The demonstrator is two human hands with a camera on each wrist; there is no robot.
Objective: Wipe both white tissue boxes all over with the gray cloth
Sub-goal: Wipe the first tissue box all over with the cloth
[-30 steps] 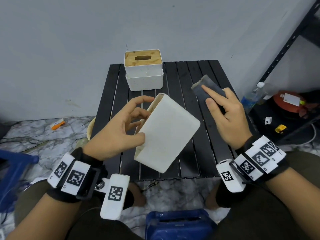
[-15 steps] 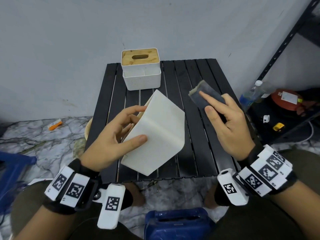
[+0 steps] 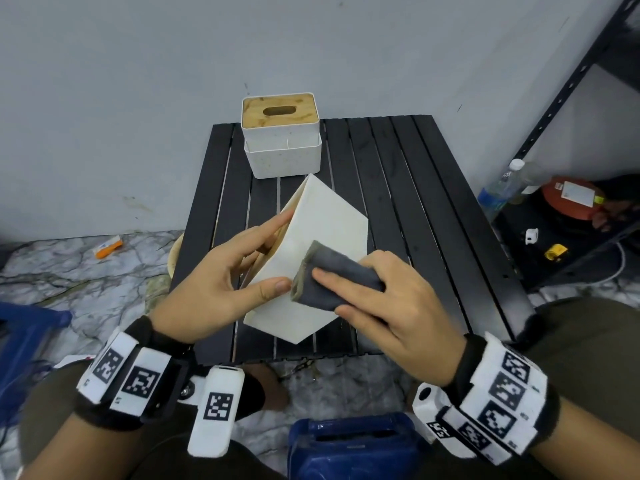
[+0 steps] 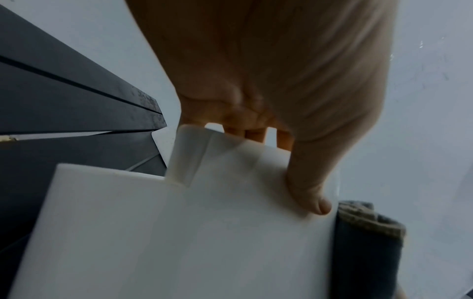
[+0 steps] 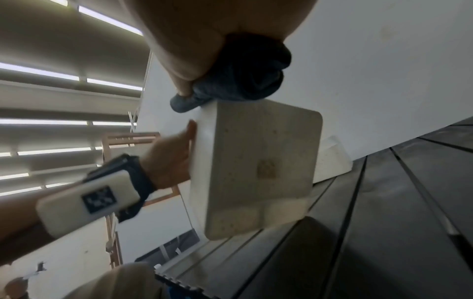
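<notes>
A white tissue box [image 3: 325,220] [image 4: 179,232] [image 5: 258,165] is held tilted on a corner above the black slatted table [image 3: 433,209]. My left hand [image 3: 225,282] grips it, thumb [image 4: 312,194] on the near face and fingers over the open edge. With my right hand [image 3: 391,306] I hold the folded gray cloth [image 3: 332,275] [image 4: 366,246] [image 5: 245,76] and press it on the box's upper face near the lower right edge. A second white tissue box [image 3: 280,133] with a wooden slotted lid stands upright at the table's back.
A gray wall rises right behind the table. A black metal shelf [image 3: 568,84] with a plastic bottle [image 3: 502,188] and a red object [image 3: 571,199] stands to the right. A blue stool [image 3: 349,445] is below, between my knees. The floor on the left is marbled.
My right hand has brought the cloth down and left onto the held box. The left hand has tipped the box further onto its corner.
</notes>
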